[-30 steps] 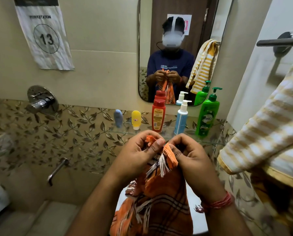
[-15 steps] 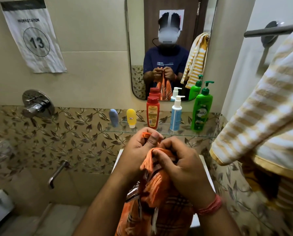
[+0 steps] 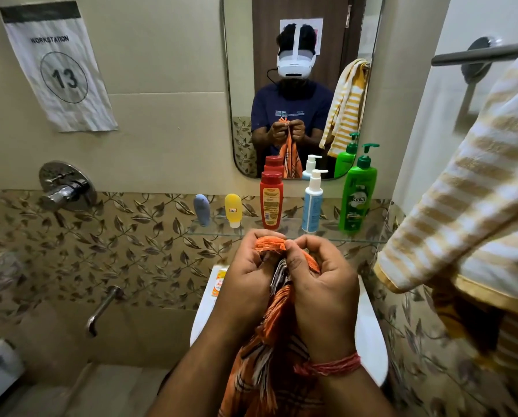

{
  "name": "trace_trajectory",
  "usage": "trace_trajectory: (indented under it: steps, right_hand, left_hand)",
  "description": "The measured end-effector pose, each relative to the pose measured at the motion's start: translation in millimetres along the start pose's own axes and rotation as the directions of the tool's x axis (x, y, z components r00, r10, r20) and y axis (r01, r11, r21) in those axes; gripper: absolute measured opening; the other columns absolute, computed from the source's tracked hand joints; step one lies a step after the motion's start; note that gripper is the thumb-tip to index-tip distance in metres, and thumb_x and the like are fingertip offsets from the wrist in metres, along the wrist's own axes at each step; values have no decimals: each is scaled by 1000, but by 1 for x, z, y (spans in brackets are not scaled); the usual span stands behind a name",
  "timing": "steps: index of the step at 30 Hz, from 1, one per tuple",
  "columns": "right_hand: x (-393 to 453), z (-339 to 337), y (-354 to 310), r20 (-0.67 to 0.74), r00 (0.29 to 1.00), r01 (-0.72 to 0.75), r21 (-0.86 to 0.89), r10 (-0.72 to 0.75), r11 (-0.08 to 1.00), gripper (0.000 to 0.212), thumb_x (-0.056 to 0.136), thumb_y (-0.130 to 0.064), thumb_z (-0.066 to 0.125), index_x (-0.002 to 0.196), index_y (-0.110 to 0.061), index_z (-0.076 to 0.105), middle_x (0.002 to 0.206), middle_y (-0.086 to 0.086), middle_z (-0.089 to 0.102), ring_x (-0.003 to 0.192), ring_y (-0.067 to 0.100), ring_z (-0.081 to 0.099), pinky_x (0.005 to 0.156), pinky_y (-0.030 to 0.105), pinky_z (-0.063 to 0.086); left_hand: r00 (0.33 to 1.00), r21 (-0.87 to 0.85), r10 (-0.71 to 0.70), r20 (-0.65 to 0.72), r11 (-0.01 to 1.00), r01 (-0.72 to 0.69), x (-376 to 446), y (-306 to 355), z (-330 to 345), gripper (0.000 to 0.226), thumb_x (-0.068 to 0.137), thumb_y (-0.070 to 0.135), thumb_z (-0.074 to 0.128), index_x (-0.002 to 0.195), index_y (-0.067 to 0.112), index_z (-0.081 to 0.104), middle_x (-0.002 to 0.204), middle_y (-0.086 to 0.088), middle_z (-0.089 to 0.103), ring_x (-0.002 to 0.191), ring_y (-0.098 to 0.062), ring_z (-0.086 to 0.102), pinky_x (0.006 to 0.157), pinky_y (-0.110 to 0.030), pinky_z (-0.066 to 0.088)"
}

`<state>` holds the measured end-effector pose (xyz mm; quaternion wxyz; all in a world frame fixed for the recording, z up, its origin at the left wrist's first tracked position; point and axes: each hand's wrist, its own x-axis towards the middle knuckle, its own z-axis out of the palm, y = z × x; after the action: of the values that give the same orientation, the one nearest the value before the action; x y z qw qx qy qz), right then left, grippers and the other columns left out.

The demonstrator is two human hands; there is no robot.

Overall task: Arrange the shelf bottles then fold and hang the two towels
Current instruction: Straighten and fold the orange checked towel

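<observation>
I see both hands raised close together just in front of the glass shelf (image 3: 284, 233). My left hand (image 3: 245, 275) and right hand (image 3: 323, 284) sit side by side, fingers (image 3: 304, 245) curled in, each pinching the top edge of the orange checked towel (image 3: 269, 341). The fringed orange corner (image 3: 269, 245) is bunched between the two thumbs, at the very top of the grip. From there the towel hangs straight down between my wrists, its long axis vertical, its lower part out of view. Neither hand is nearer; both hold the same short stretch of edge.

The towel bar (image 3: 477, 54) is up and to the right, well apart from the hands, with a yellow striped towel (image 3: 462, 212) already draped there. I judge the orange towel must be spread sideways along its top edge before folding.
</observation>
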<state>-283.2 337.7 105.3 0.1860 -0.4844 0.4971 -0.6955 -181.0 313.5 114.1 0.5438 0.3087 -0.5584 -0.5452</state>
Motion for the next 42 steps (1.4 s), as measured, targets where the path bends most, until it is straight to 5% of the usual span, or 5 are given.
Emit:
trace_trajectory:
  steps: [16,21,27,37,42]
  right_hand:
    - [0,9,2,44,994,110,-154,-105,982,6,90,-29,68,94,-30,71,79,-17,69,76,2,68,61,23,58]
    - [3,10,6,18,992,124,-178,-122,976,12,90,-23,67,100,-26,72,84,-18,70,81,-1,68,66,17,57]
    - [4,9,6,-17,990,139,-166,-143,976,9,90,-28,67,97,-25,71,84,-16,70,81,2,68,65,15,56]
    - [14,12,12,-64,989,119,-164,-131,979,5,90,-25,69,95,-25,70,85,-15,70,83,0,68,67,15,56]
    - [24,11,14,-20,1000,20,-44,-21,999,4,88,-27,74,89,-28,70,85,-13,72,82,6,71,70,31,60]
  left_hand:
    - [995,71,75,-70,995,-70,6,-7,-6,16,102,15,49,97,15,64,92,-9,68,84,-19,68,72,-25,56]
    - [998,-110,-4,-63,994,-3,7,-5,-2,20,92,32,55,94,20,71,100,-11,70,97,-29,69,83,-38,57]
    - [992,-270,-123,-29,957,111,8,-5,1,28,97,29,52,107,12,72,111,-20,71,106,-35,69,88,-41,57]
    - [996,-327,-39,85,943,65,15,-14,1,35,85,9,54,114,9,72,109,-22,69,104,-34,67,86,-37,56]
    - [994,-298,-37,107,952,68,22,-15,-1,39,81,3,53,109,16,75,107,-21,71,100,-35,70,82,-36,59]
